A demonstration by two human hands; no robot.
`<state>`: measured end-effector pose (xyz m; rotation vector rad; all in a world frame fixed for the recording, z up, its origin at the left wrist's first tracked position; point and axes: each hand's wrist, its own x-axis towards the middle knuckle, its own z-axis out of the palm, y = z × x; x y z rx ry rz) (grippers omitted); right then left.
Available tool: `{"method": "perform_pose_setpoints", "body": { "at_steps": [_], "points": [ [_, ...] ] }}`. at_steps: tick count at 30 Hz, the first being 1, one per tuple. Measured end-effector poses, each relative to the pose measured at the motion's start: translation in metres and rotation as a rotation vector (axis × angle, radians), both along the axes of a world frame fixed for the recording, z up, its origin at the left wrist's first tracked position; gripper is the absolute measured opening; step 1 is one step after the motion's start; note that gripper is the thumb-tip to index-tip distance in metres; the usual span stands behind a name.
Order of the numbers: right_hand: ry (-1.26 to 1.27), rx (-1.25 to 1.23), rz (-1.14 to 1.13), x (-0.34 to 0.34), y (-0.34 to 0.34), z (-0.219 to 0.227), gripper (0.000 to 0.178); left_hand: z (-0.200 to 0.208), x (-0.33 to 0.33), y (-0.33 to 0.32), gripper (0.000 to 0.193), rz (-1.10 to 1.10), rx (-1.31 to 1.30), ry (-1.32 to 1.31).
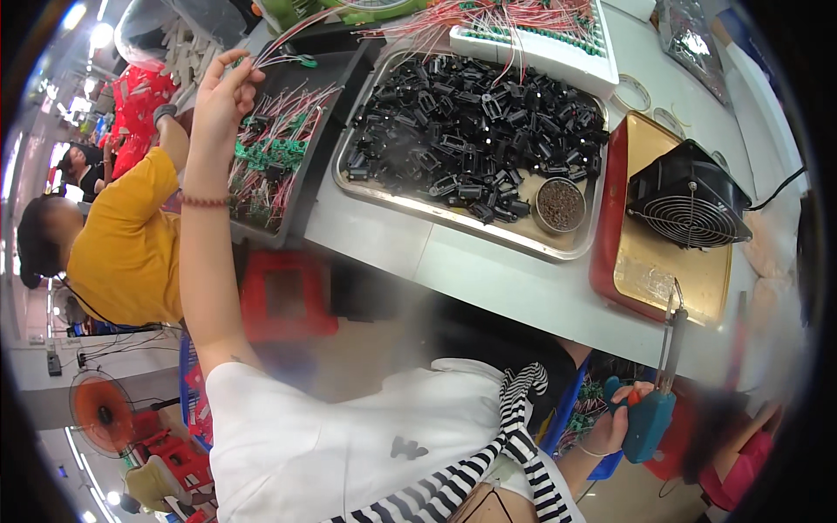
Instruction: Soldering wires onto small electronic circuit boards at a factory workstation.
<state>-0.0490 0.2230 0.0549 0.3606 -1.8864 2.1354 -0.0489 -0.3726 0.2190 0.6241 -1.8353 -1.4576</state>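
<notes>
My left hand [228, 87] is raised at the upper left, with thumb and fingers pinched on thin wires [281, 58]. At the wires' end shows a small green circuit board [305, 61]. Below it stands a dark tray [316, 166] holding several green circuit boards [270, 155] with red and white wires. At the lower right, my right hand [613, 425] grips the handle of a teal soldering gun [649, 425]. Its metal tip [677, 286] points up, near the front edge of a red and gold tin lid [632, 261].
A metal tray [558, 247] holds a heap of black plastic parts [471, 131] and a round cup [558, 207] of small brown pieces. A black fan [689, 196] stands on the lid. Behind is a white foam tray [532, 54] of wired boards. A person in yellow [131, 240] sits at left.
</notes>
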Motion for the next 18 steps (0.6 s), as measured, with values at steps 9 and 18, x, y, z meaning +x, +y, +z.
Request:
{"method": "perform_pose_setpoints", "body": {
  "at_steps": [9,18],
  "points": [
    [-0.011,0.043,-0.048,0.003,0.008,-0.004,0.048,-0.085,0.077,-0.152,0.040,0.620,-0.648,-0.858],
    [0.002,0.033,-0.033,0.001,0.008,-0.002,0.048,-0.098,0.101,-0.181,0.042,0.569,-0.421,-0.954]
  ]
}}
